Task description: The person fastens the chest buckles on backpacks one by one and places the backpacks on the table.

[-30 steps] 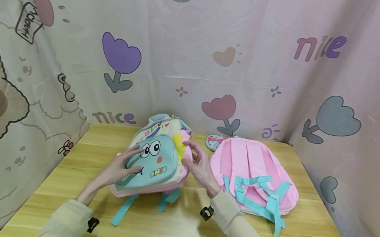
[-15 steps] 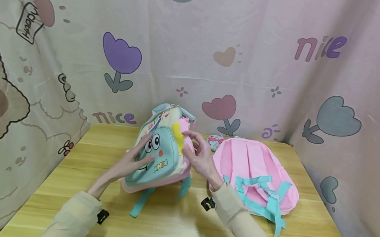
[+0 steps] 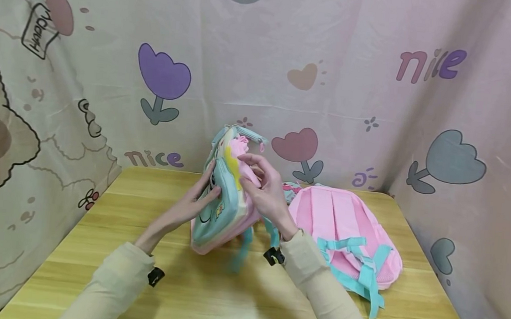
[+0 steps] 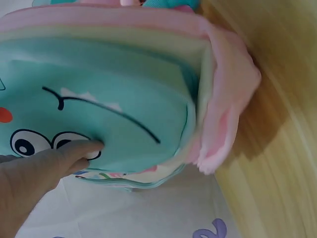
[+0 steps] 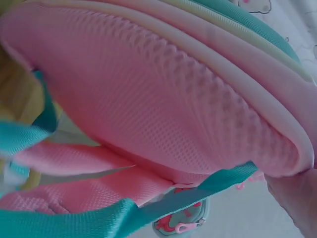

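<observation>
A child's backpack [image 3: 218, 226] in teal, cream and pink, with a cartoon face on its front pocket, stands tilted up left of centre. My left hand [image 3: 181, 211] lies on that front pocket with extended fingers; in the left wrist view the hand [image 4: 54, 166] touches it near the printed eyes. Holding the pink side beside the yellow trim is my right hand [image 3: 268, 193], thumb and fingers curled. The right wrist view has the pink mesh back panel [image 5: 163, 99], teal straps [image 5: 163, 203] hanging from it, and part of the right hand [image 5: 294, 203].
A second pink backpack [image 3: 341, 211] lies back side up at the right of the wooden table [image 3: 208, 301], its teal straps [image 3: 368, 278] over it. Behind it a small round teal-and-pink item [image 3: 290, 188] is partly hidden. Printed curtains [image 3: 226, 67] surround the table.
The backpack has turned so its front faces further left and its right side shows more. It has risen and shifted right; both hands moved with it.
</observation>
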Tool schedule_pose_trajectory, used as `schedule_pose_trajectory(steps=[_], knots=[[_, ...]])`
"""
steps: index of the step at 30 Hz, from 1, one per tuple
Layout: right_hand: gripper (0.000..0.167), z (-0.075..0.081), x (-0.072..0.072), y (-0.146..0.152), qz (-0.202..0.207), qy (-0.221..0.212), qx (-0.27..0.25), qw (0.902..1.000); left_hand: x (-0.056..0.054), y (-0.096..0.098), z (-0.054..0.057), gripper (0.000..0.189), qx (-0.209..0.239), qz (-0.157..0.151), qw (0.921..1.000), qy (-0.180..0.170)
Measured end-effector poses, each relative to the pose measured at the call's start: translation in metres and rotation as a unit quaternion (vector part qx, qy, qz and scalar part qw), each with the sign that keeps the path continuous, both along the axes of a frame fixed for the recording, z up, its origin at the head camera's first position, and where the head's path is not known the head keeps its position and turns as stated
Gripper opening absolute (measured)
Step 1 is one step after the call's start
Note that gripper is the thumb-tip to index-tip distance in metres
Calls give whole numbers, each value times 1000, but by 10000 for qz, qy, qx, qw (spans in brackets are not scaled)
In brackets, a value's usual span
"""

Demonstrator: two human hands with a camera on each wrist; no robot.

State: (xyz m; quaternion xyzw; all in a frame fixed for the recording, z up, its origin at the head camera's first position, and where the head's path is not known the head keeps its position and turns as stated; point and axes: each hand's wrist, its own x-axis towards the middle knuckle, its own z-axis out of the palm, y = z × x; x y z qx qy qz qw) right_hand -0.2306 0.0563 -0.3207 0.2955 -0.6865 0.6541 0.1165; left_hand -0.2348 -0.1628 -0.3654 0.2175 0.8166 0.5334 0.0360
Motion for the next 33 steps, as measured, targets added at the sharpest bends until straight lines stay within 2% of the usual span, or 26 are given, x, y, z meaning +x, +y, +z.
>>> schedule_pose_trajectory(steps=[4, 7, 12, 17, 27, 33], knots=[[42, -1, -2, -5, 13, -132, -4, 9999, 1, -2, -1, 70, 164, -111, 9995, -232], [47, -7, -4, -7, 60, -237, -105, 9996, 2, -4, -2, 68, 152, -103, 9995, -267], [58, -12, -9, -13, 391, -131, -370, 9985, 3, -8, 0, 64, 323, -142, 9987, -363], [58, -5, -10, -20, 483, 93, -427, 9979, 2, -9, 6, 59, 832, -233, 9940, -670], [54, 12, -10, -30, 301, 429, -540, 9972, -2, -2, 12, 55, 1371, -152, 9875, -761], [57, 12, -10, -34, 371, 444, -324, 9978, -3, -4, 13, 58, 1613, -23, 9840, -762]])
